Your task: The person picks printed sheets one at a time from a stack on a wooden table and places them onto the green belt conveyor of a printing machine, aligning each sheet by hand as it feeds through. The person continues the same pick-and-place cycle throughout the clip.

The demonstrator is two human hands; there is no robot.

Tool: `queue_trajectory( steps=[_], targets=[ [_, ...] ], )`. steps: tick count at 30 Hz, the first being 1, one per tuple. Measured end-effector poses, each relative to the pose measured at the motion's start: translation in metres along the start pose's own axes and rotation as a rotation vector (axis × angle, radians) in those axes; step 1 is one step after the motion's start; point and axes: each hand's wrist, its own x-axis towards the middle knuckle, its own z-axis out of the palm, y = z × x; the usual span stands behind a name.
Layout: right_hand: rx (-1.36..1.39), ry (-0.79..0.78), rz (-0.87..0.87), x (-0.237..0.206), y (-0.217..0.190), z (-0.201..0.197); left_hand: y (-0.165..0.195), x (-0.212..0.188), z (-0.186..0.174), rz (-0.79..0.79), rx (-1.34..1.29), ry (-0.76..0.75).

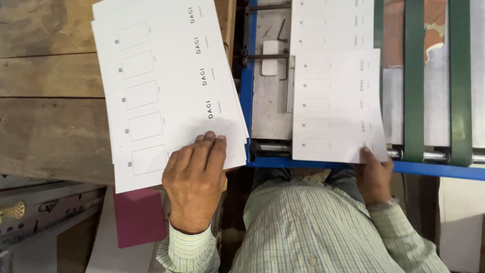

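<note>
My left hand [194, 182] lies flat, fingers together, on the stack of white printed sheets [166, 81] at ten o'clock. My right hand [375, 174] pinches a single sheet [336, 106] at two o'clock, over green belts [413, 76].

Worn, dark wooden table [45, 76] at left, blue-framed metal machine [313, 163] with green belts [413, 76] at right, maroon board [137, 217] below, all dimly lit.
</note>
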Motion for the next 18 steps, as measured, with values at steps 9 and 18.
queue_trajectory(
  steps=[9, 18],
  targets=[
    [0.103, -0.172, 0.051, 0.029, -0.015, 0.036, -0.002, 0.006, -0.020, -0.002, -0.085, -0.169],
    [-0.037, -0.460, 0.243, -0.012, -0.033, 0.044, -0.045, 0.010, -0.039, -0.174, -0.503, -0.128]
  ],
)
